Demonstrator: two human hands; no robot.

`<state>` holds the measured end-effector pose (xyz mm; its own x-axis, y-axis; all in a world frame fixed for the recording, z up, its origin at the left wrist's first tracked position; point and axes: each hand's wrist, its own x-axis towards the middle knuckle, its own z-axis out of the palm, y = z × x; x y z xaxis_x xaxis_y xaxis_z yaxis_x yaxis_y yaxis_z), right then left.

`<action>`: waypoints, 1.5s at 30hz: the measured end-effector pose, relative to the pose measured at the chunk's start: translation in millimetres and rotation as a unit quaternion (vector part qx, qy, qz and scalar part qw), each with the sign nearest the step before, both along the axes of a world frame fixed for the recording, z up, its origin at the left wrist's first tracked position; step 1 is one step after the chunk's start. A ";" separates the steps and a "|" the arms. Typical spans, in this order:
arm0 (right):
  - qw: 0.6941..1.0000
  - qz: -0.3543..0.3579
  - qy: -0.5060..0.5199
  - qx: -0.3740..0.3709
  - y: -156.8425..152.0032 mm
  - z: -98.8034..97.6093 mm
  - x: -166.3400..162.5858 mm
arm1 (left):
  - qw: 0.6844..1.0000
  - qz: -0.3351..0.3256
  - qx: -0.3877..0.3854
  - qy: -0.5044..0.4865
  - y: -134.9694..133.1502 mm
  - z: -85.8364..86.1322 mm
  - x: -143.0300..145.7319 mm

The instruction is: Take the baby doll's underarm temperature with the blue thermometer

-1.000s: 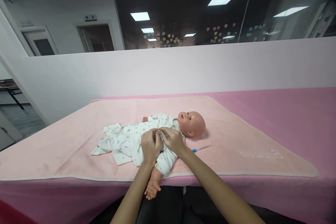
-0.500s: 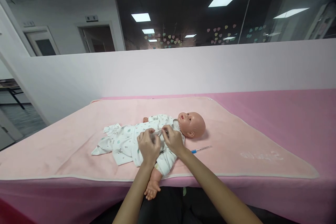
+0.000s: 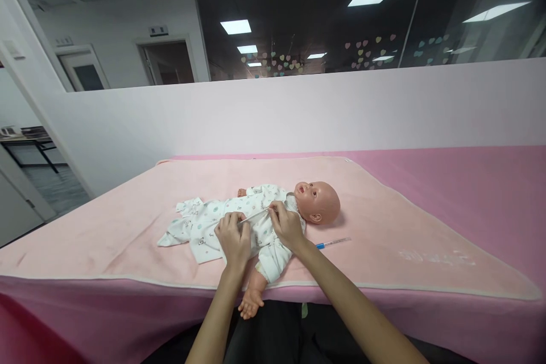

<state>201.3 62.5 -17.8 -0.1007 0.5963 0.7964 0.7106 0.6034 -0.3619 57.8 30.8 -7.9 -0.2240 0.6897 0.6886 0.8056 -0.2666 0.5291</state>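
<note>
A baby doll (image 3: 321, 202) lies on its back, head to the right, in a white printed baby gown (image 3: 209, 233). Over its chest my left hand (image 3: 234, 242) pinches one end of a thin white fabric tie (image 3: 255, 216) on the gown. My right hand (image 3: 287, 227) pinches the other end, close to the doll's neck. Between my two hands the tie runs nearly straight. One doll arm (image 3: 252, 296) sticks out of its sleeve below my wrists, its hand over the table's front edge.
A thermometer (image 3: 334, 243) with a blue end lies beside my right forearm. Under the doll is a peach blanket (image 3: 384, 261) on a pink-covered table (image 3: 478, 182). Behind rises a white low wall (image 3: 298, 114) with glass above it.
My hands have moved apart, the left one leftward, and the white tie now stretches between them. The whole view has shifted slightly. Doll and thermometer keep their places on the blanket.
</note>
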 end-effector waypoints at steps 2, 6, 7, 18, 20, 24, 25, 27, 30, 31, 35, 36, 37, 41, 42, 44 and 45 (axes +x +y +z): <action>1.000 0.002 0.001 -0.002 0.0 0.0 -0.1 | 1.000 -0.010 0.008 -0.019 0.0 0.5 0.3; 1.000 0.001 0.000 -0.006 -0.1 -0.1 -0.2 | 0.999 -0.022 0.013 -0.043 0.9 0.8 -0.3; 1.000 0.001 0.001 -0.005 -0.2 0.0 -0.1 | 0.999 -0.022 0.012 -0.047 0.8 0.7 -0.5; 1.000 -0.003 0.007 -0.004 0.5 -1.4 0.0 | 0.999 0.027 0.011 0.027 -1.0 1.1 5.5; 1.000 -0.003 0.004 -0.004 0.8 -1.8 0.1 | 0.999 0.035 0.012 0.021 0.0 1.3 5.9; 1.000 -0.008 0.003 -0.001 0.8 -1.7 0.1 | 0.999 0.045 0.023 0.017 0.1 1.2 6.2; 1.000 -0.008 0.003 -0.001 0.8 -1.5 0.0 | 0.998 0.047 0.026 0.016 -0.1 1.1 6.2; 1.000 -0.007 0.004 0.000 0.7 -1.3 0.0 | 0.998 0.053 0.033 0.012 -0.5 0.7 5.9; 1.000 -0.009 0.005 -0.004 0.7 -1.4 0.3 | 0.997 0.066 0.043 -0.010 -0.4 0.0 4.6; 1.000 -0.010 0.005 -0.006 0.8 -1.6 0.6 | 0.996 0.073 0.046 -0.020 -0.1 -0.2 4.0; 1.000 -0.015 -0.002 -0.011 1.1 -1.8 1.6 | 0.994 0.090 0.042 -0.038 1.1 -0.1 2.7; 1.000 -0.013 -0.008 -0.012 1.3 -1.3 1.6 | 0.994 0.093 0.041 -0.037 1.3 0.1 2.6; 1.000 -0.010 -0.017 -0.014 1.5 -0.3 1.5 | 0.994 0.095 0.043 -0.038 1.4 0.3 2.5; 0.998 0.006 -0.057 -0.016 -2.0 6.1 3.3 | 0.991 0.103 0.062 -0.053 1.1 0.7 0.6; 0.998 0.008 -0.058 -0.010 -4.9 7.8 5.8 | 0.991 0.106 0.067 -0.056 1.0 0.4 -0.6; 0.999 0.010 -0.046 0.014 -14.0 9.9 15.9 | 0.988 0.124 0.076 -0.057 0.7 -0.6 -3.6; 0.999 0.008 -0.036 0.026 -20.0 10.1 24.0 | 0.986 0.138 0.080 -0.055 0.5 -0.9 -5.2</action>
